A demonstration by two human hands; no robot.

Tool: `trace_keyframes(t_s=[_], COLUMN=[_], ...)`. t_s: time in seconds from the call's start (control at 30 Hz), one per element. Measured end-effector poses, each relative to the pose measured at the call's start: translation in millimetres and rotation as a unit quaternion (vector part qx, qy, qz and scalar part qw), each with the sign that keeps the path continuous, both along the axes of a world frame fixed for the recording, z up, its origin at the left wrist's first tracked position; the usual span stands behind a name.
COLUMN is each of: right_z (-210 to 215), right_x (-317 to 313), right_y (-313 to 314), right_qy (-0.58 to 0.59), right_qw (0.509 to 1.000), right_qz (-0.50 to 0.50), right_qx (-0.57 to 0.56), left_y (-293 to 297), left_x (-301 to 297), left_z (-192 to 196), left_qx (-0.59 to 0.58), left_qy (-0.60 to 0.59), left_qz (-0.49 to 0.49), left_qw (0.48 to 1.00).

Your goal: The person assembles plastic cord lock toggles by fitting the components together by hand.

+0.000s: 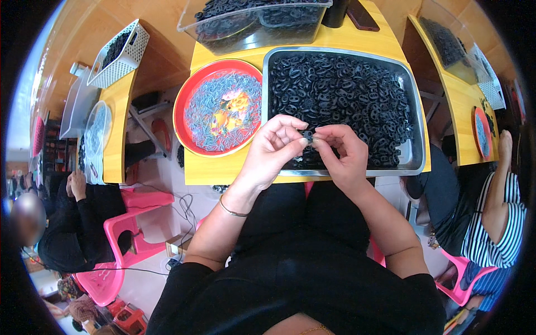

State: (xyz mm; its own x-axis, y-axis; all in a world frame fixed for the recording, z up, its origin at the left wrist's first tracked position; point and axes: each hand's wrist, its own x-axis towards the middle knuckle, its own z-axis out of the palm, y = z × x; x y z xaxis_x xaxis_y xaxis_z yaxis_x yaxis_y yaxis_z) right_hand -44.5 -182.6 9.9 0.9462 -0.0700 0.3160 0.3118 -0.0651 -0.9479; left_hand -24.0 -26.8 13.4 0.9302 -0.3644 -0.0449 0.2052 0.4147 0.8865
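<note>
My left hand [272, 149] and my right hand [343, 152] meet over the near edge of a metal tray [420, 146]. Between their thumbs and fingertips they pinch one small black piece [307, 135]; the fingers partly cover it. Heaped in the tray are many small black oval pieces [340, 92] with holes through them. To the left of the tray, close to my left hand, lies a round red plate [182, 106]. Small thin bluish-grey pieces [209, 97] are scattered over its printed yellow-and-orange picture.
Behind the tray stands a clear plastic bin [245, 39] filled with black pieces. A dark phone [362, 15] and a black cylinder [335, 14] are beside it on the yellow table [223, 177]. People sit at tables on both sides. Pink chairs [114, 262] and cables [187, 206] occupy the floor.
</note>
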Motion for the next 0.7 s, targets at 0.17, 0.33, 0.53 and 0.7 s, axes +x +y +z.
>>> trace_keyframes(t_s=[0.17, 0.33, 0.53, 0.7], right_z=[-1.1, -2.6, 2.1, 4.2], right_x=[1.4, 2.3, 2.8, 3.2], right_y=[-4.0, -7.5, -7.5, -7.4], right_qy=[-0.033, -0.024, 0.033, 0.034], right_qw=[0.998, 0.998, 0.998, 0.998], right_qz=[0.014, 0.016, 0.031, 0.031], right_qx=[-0.051, -0.063, -0.039, -0.051], left_y=[1.8, -1.3, -4.0, -4.2], left_x=[0.3, 0.2, -2.8, -2.3], left_z=[-1.4, 3.2, -3.9, -0.8], left_qx=[-0.014, 0.041, 0.107, 0.099], left_qy=[0.006, -0.004, -0.064, -0.050], left_qz=[-0.007, -0.011, 0.019, 0.011], left_qw=[1.000, 0.999, 0.992, 0.994])
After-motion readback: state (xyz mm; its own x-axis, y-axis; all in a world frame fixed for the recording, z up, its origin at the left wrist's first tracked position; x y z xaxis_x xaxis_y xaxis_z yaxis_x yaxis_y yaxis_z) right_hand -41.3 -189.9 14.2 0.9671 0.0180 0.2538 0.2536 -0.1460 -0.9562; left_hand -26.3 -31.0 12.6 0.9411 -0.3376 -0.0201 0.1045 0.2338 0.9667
